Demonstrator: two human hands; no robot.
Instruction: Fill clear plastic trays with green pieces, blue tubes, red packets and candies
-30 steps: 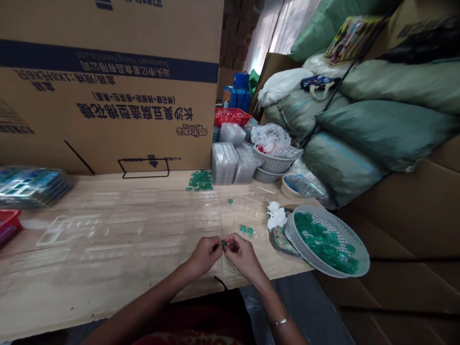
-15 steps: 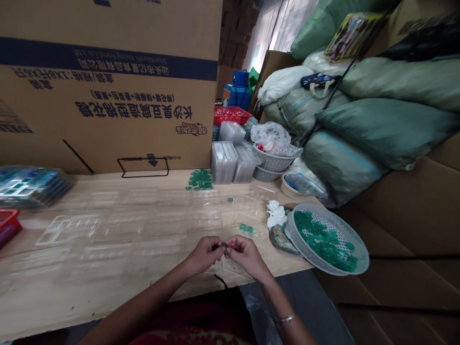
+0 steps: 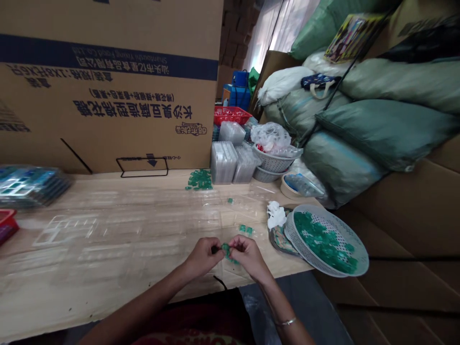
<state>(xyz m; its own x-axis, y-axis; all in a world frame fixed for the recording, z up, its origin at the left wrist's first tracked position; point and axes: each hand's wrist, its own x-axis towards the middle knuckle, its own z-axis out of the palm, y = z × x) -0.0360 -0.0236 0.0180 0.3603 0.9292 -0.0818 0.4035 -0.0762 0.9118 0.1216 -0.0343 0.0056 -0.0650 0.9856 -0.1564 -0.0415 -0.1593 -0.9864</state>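
Green and small, a crumpled piece (image 3: 225, 247) sits between the left hand (image 3: 204, 256) and the right hand (image 3: 248, 256), both pinching it with thumb and fingers. Two green squares (image 3: 249, 230) lie just beyond the right hand; a perforated basket (image 3: 347, 234) stands rightward.

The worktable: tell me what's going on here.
A person is working bare-handed, the left hand and right hand pinching a small green piece between their fingertips over the table. Two more pieces lie just beyond the right hand. Farther back, a green pile sits beside stacked clear boxes. A tilted colander at the right edge holds many more green pieces.
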